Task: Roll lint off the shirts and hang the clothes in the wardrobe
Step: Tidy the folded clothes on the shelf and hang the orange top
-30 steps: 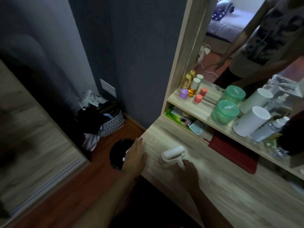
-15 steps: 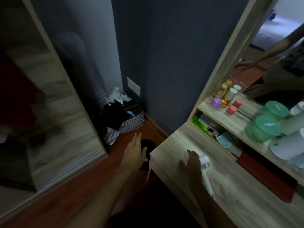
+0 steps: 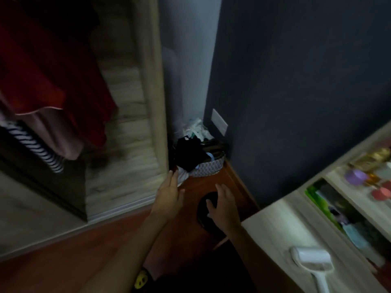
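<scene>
Here we have both hands empty and held out over the floor: our left hand flat with fingers loosely together, close to the pale wood-grain sliding wardrobe door, and our right hand with fingers spread above a round black object on the floor that we cannot identify. The white plastic lint roller with its slim handle lies alone at four o'clock on the light wooden dressing table, well apart from either hand. It looks light and rigid; we judge the handle the place to grip, since the drum is likely tacky. In the open wardrobe at ten o'clock hang a dark red garment, a dusty pink one and a black-and-white striped one, all soft and limp, best carried by hanger or shoulders. A patterned basket heaped with dark clothes sits in the corner at twelve o'clock.
</scene>
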A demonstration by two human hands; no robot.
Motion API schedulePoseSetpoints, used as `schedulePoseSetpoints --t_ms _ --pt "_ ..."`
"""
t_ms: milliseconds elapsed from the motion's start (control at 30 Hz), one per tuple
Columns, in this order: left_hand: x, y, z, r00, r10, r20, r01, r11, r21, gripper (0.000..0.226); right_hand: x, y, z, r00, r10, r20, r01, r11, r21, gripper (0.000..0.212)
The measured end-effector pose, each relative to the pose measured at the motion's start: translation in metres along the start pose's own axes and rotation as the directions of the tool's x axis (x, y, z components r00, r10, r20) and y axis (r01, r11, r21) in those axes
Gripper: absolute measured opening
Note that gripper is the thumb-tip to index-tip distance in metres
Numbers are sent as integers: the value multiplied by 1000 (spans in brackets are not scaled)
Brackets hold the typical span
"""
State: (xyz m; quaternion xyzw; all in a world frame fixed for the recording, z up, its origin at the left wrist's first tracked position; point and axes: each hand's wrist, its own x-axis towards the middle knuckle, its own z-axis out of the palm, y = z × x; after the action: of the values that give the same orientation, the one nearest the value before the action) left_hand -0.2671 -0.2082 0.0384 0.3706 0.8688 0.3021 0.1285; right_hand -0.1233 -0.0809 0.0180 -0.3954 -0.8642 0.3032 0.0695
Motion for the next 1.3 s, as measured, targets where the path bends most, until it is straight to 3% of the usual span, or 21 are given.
schedulePoseSetpoints --t_ms 200,333,500,600,733,867,1067,1133,1300 --pt "21 -66 -76 987 -91 -133 99 994 49 63 49 -108 34 979 -196 60 197 980 -20 64" --pt "33 -88 -134 968 -81 -239 102 992 77 64 70 -181 49 944 -318 84 319 948 0 67" --pt "59 -108 -258 933 124 -338 -25 959 283 62 106 -303 39 864 -502 -30 503 862 66 68" --pt "85 -94 -344 855 311 -415 -119 897 427 62 127 -381 2 788 -599 -141 612 788 73 68" --pt "122 -50 -455 702 514 -492 -156 786 598 58 153 -481 -69 640 -683 -351 741 670 45 68" --pt "155 4 -553 547 622 -560 -130 724 678 57 169 -570 -152 455 -713 -533 824 565 -51 64" --pt "188 58 -648 415 688 -596 -3 656 755 65 189 -654 -244 273 -763 -586 898 420 -129 57" --pt "203 69 -670 430 683 -590 76 624 778 64 202 -674 -264 266 -769 -582 896 420 -145 54" --pt "242 80 -711 595 531 -603 268 576 772 60 240 -704 -283 292 -848 -443 857 437 -272 48"
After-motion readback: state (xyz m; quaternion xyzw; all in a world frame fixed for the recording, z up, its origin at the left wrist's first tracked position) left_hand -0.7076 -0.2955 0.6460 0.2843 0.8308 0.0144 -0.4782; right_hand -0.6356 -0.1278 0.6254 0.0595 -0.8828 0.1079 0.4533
